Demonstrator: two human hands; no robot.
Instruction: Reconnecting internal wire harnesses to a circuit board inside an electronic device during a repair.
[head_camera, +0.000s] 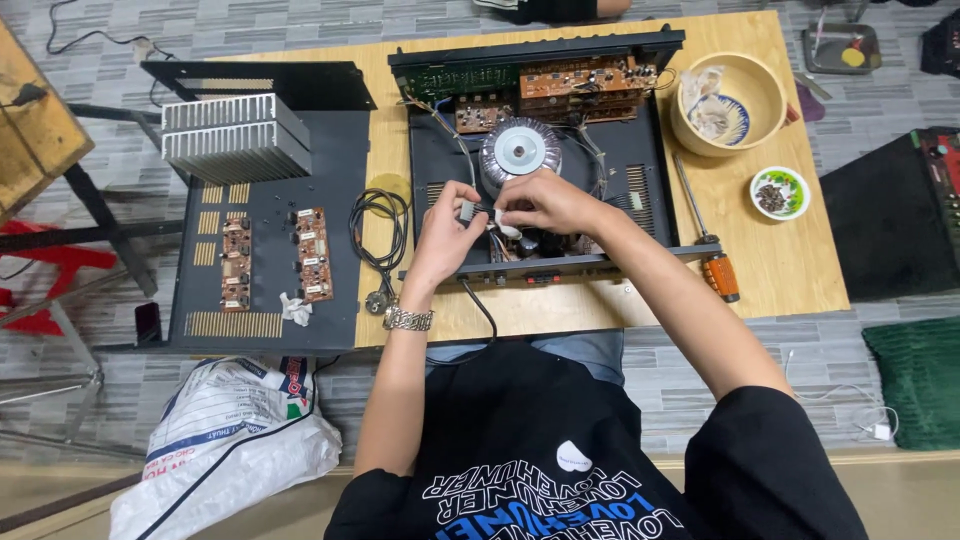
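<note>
Black-shirted torso fills the lower frame. At centre, open amplifier chassis (545, 150) holds a toroidal transformer (519, 148) and circuit boards (585, 80). Left hand (445, 232) pinches a small grey connector (467, 210); right hand (545, 203) pinches white wiring beside it. Upper right: wooden bowl (752, 80) holding crumpled wrap; small green dish (780, 192) holding dark bits.
</note>
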